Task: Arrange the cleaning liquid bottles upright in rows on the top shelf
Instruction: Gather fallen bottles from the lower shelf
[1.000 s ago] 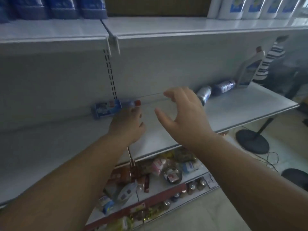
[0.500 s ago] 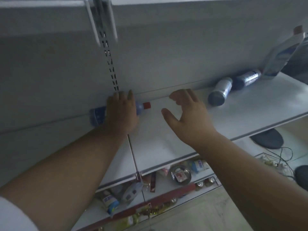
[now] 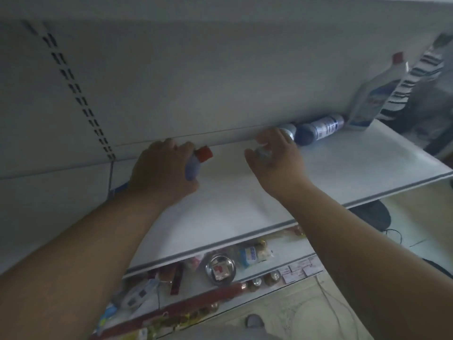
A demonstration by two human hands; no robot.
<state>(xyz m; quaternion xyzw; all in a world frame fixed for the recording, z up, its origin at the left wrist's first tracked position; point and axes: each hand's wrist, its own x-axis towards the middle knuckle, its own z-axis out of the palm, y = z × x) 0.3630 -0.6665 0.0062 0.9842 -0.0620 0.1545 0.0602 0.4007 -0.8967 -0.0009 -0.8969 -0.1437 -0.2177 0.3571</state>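
My left hand (image 3: 159, 173) grips a blue bottle with a red cap (image 3: 199, 160) that lies on its side on the white middle shelf (image 3: 355, 168), cap pointing right. My right hand (image 3: 282, 165) curls over a silvery-blue bottle (image 3: 289, 130) lying against the back panel; most of that bottle is hidden by the fingers. Touching it on the right lies a dark blue bottle with a white label (image 3: 318, 128). A taller white bottle with a red cap (image 3: 370, 101) stands at the shelf's far right. The top shelf is out of view.
A slotted upright (image 3: 81, 94) runs down the back panel at left. The lower shelf (image 3: 289, 253) holds packets and a steel bowl (image 3: 220, 268). Someone's striped sleeve (image 3: 414, 74) is at the far right. A dark round stand base (image 3: 372, 217) sits on the floor.
The view tipped down and closer. My left hand closed round the red-capped bottle and drew it right. My right hand moved right and back onto the silvery-blue bottle.
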